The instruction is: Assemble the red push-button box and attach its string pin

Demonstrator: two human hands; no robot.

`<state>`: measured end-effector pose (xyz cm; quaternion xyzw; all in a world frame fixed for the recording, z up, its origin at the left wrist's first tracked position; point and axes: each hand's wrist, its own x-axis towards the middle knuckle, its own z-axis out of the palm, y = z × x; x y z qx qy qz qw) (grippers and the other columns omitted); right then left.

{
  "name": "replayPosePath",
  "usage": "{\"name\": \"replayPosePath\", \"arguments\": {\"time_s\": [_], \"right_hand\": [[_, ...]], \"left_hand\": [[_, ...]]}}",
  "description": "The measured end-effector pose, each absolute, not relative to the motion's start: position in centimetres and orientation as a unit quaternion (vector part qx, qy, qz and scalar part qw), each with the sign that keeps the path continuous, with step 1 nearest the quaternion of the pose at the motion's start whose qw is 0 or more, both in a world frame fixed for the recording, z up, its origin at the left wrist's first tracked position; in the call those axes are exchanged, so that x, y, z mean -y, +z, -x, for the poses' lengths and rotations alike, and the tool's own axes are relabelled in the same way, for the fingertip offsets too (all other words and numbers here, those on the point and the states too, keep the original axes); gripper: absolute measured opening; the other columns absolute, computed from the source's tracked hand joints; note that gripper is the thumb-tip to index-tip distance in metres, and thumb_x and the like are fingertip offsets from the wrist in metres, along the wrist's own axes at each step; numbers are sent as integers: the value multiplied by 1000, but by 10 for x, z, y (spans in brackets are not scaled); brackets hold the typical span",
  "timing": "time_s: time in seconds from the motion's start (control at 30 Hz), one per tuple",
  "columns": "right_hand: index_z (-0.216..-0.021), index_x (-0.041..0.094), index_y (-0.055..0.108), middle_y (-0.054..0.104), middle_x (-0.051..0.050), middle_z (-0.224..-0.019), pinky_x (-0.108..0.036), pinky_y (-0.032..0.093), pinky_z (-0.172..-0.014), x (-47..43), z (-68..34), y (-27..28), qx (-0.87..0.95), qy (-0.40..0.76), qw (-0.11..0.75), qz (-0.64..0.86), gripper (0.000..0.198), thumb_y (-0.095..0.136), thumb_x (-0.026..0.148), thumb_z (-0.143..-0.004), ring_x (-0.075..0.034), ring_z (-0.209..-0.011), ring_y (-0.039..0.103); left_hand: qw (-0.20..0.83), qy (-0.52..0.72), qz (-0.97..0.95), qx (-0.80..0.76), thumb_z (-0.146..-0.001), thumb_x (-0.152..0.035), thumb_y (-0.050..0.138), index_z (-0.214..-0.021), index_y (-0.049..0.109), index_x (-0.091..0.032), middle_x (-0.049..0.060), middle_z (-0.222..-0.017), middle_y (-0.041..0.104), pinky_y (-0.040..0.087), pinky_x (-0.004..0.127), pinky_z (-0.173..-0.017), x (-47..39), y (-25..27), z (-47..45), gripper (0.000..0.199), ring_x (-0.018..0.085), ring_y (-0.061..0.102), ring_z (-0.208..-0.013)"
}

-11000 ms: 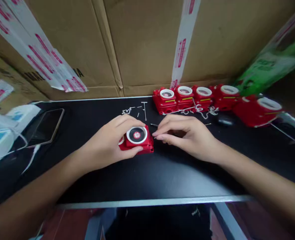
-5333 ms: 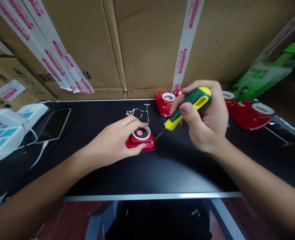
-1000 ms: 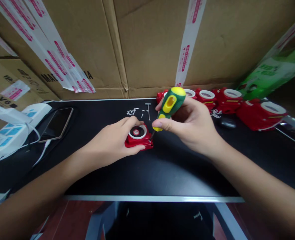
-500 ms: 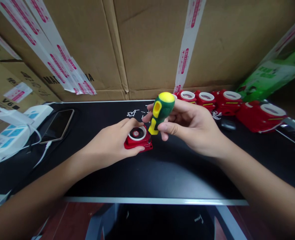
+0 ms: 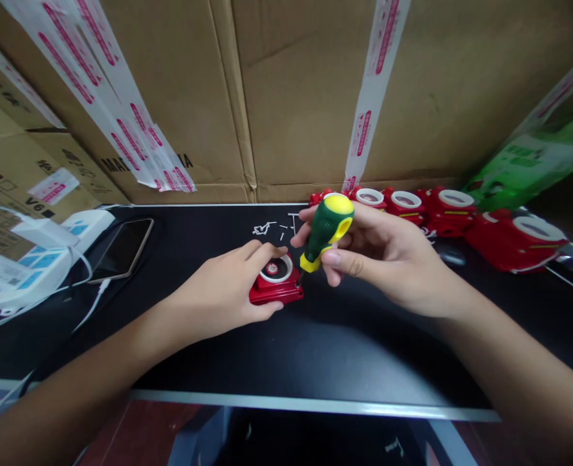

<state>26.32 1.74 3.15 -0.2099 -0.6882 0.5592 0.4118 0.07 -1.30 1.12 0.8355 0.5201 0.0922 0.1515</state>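
My left hand (image 5: 233, 281) is closed around the left side of a small red device (image 5: 277, 296) with a white ring and a dark round centre. The device rests on the black table. A green and yellow screwdriver (image 5: 329, 226) is pinched in the fingers of my right hand (image 5: 378, 255). Its handle leans to the right, and the short shaft points down at the device's right front corner, where the tip appears to meet a screw hole. Small screws (image 5: 282, 235) and a white piece (image 5: 263, 228) lie just behind the device.
Several similar red devices (image 5: 444, 210) line the back right, near a green bag (image 5: 533, 158). At left are a white power strip (image 5: 39, 265) with cables and a phone (image 5: 121, 251). Cardboard boxes (image 5: 306, 97) stand behind the black table (image 5: 354, 362).
The screwdriver handle has turned about its axis in my right hand and leans further right. My left hand keeps its hold on the red device. The whole view has shifted slightly.
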Motion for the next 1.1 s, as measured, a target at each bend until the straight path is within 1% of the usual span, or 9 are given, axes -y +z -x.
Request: {"name": "replayPosePath", "arguments": {"time_s": [0.13, 0.23, 0.43, 0.53, 0.7, 0.83, 1.0, 1.03, 1.1], "right_hand": [[-125, 20, 78, 83, -8, -112, -29, 65, -70, -19, -267, 31, 697, 536, 413, 235, 38, 93, 28, -91, -14, -73, 73], [-117, 22, 80, 82, -5, -97, -30, 66, -72, -20, -266, 28, 691, 512, 437, 263, 41, 100, 30, -82, -17, -76, 74], [-97, 22, 81, 73, 0, -80, -30, 63, -65, -21, -263, 25, 698, 473, 463, 273, 39, 107, 33, -69, -16, -67, 67], [-94, 23, 82, 72, 0, -82, -29, 62, -65, -20, -263, 26, 703, 481, 455, 259, 38, 108, 32, -67, -16, -69, 66], [-110, 24, 84, 81, -5, -100, -27, 63, -64, -19, -271, 32, 707, 523, 412, 238, 31, 99, 30, -83, -18, -79, 75], [-118, 23, 84, 83, -6, -98, -27, 64, -64, -21, -277, 37, 713, 541, 381, 232, 31, 93, 27, -89, -18, -76, 76], [-105, 23, 84, 82, -4, -95, -28, 67, -76, -23, -274, 33, 711, 520, 412, 233, 28, 99, 28, -82, -19, -85, 79], [-103, 23, 83, 81, -3, -95, -28, 67, -77, -23, -272, 31, 710, 511, 423, 237, 30, 102, 30, -79, -18, -83, 78], [-98, 24, 82, 78, -1, -90, -27, 64, -70, -23, -268, 27, 703, 490, 450, 250, 36, 106, 33, -72, -15, -73, 71]], "left_hand": [[148, 67, -844, -511, -90, -45, 82, -161, 51, -39, 9, -136, 65, 58, 46, -104, 9, 11, 9, 77, 32, 72, -117], [153, 73, -849, -500, -94, -47, 81, -165, 48, -43, 8, -129, 65, 57, 44, -103, 2, 7, 14, 78, 30, 71, -114], [195, 112, -878, -422, -97, -41, 81, -167, 45, -46, 7, -136, 63, 55, 41, -110, -9, -2, 13, 79, 27, 68, -122], [209, 106, -886, -401, -96, -40, 83, -168, 43, -48, 6, -140, 61, 53, 41, -113, -11, -3, 14, 82, 27, 66, -126], [207, 84, -891, -394, -94, -34, 85, -170, 38, -48, 7, -145, 61, 51, 44, -117, -12, 2, 18, 91, 29, 65, -130], [208, 69, -890, -400, -95, -32, 84, -171, 34, -50, 6, -145, 62, 51, 43, -115, -13, 5, 19, 93, 28, 65, -129], [203, 67, -891, -401, -95, -35, 85, -170, 38, -46, 6, -146, 61, 51, 40, -113, -14, 3, 19, 90, 28, 66, -130], [204, 68, -892, -397, -95, -35, 85, -170, 37, -48, 6, -148, 60, 51, 39, -113, -14, 2, 19, 90, 28, 66, -130], [205, 72, -895, -390, -96, -36, 85, -170, 34, -52, 4, -149, 59, 51, 38, -112, -14, 1, 20, 92, 28, 66, -131]]}}
